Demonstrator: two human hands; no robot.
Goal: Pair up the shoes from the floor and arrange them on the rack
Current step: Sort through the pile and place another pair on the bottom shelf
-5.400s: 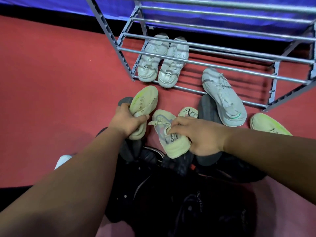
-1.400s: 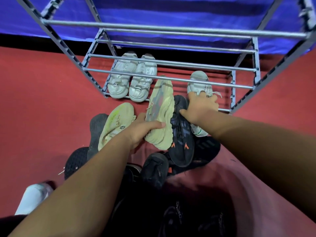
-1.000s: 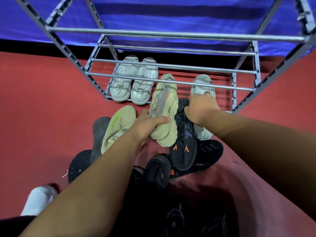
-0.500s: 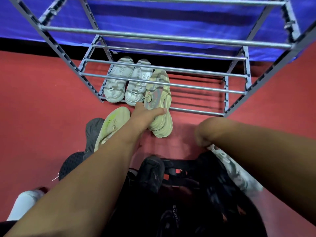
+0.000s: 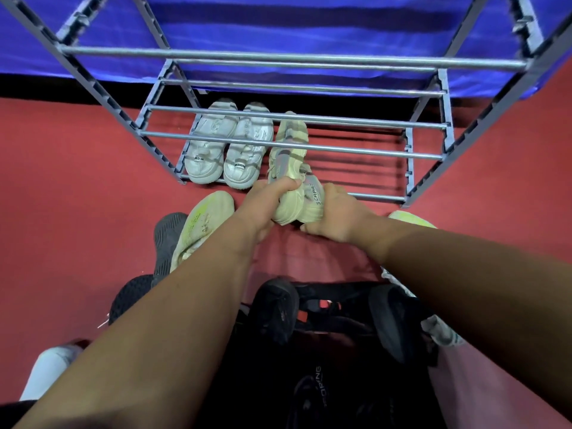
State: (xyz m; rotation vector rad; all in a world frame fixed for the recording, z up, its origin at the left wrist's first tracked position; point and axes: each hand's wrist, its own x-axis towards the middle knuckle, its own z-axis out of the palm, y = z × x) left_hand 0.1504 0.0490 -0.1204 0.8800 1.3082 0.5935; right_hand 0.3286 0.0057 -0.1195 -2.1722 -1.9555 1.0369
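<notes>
Cream shoes (image 5: pixel 289 140), grey-striped with chunky pale soles, are gripped at their heels by left hand (image 5: pixel 260 209) and right hand (image 5: pixel 337 215).

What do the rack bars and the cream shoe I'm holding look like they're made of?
The rack bars: probably metal tube, grey, glossy, with bright highlight streaks. The cream shoe: upper looks like knit fabric, matte; the thick ribbed sole looks like foam or rubber.
</notes>
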